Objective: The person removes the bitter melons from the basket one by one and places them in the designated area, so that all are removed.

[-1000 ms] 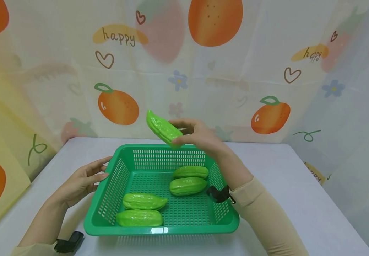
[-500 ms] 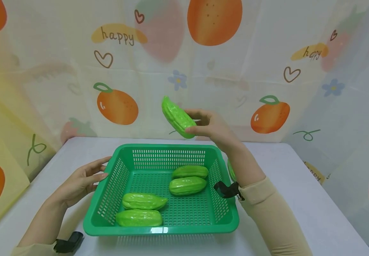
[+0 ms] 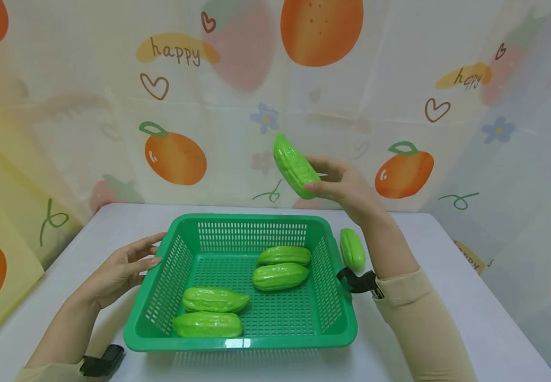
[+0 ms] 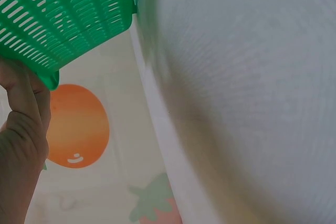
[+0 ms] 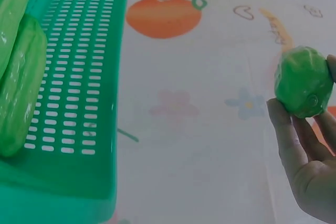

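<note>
My right hand (image 3: 344, 185) holds a bright green, bumpy bitter melon (image 3: 294, 165) above the table, beyond the basket's back right corner. Its pointed end tilts up to the left, with thumb and fingers around the lower half. In the right wrist view the blunt end of this bitter melon (image 5: 303, 81) faces the camera between the fingertips. My left hand (image 3: 120, 270) rests its fingertips against the left rim of a green plastic basket (image 3: 246, 344). Inside lie two bitter melons (image 3: 281, 277) at the back right and two more bitter melons (image 3: 208, 324) at the front left.
Another bitter melon (image 3: 353, 249) lies on the white table (image 3: 413, 276), just right of the basket. A fruit-printed curtain (image 3: 237, 106) hangs behind the table and along its sides. Both wrists carry black camera mounts (image 3: 356, 281).
My right hand has moved right and upward with the bitter melon, from over the basket's back rim. The bitter melon beside the basket has come into sight. My left hand stays at the rim.
</note>
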The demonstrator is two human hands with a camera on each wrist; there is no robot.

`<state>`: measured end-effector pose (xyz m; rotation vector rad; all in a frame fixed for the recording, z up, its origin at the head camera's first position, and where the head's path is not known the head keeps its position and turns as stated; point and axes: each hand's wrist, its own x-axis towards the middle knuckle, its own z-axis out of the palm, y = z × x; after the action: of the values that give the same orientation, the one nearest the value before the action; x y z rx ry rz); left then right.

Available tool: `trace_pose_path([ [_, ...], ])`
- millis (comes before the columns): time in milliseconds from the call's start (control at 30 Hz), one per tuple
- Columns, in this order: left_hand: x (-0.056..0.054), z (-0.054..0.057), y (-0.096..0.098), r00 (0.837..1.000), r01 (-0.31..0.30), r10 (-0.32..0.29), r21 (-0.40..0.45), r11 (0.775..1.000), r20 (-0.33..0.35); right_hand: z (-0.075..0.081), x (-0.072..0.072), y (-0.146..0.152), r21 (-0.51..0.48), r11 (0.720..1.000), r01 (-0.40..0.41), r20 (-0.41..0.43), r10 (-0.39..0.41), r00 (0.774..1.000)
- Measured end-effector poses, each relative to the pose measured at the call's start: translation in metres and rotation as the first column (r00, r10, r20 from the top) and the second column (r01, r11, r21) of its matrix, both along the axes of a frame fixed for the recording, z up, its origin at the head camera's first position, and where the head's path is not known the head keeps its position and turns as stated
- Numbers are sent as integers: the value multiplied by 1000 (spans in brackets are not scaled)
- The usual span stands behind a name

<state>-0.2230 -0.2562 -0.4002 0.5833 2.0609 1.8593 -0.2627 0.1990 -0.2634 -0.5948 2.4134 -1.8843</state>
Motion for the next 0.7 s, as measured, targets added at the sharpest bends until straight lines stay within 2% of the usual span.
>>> trace_pose_path([
  [433, -1, 0, 1, 1000, -7, 7, -2, 1000, 14, -9, 0, 28, -86, 991, 102, 64, -96, 993],
  [700, -1, 0, 1, 1000, -2, 2, 0, 1000, 3, -14, 0, 47, -115, 984, 137, 85, -128, 988],
])
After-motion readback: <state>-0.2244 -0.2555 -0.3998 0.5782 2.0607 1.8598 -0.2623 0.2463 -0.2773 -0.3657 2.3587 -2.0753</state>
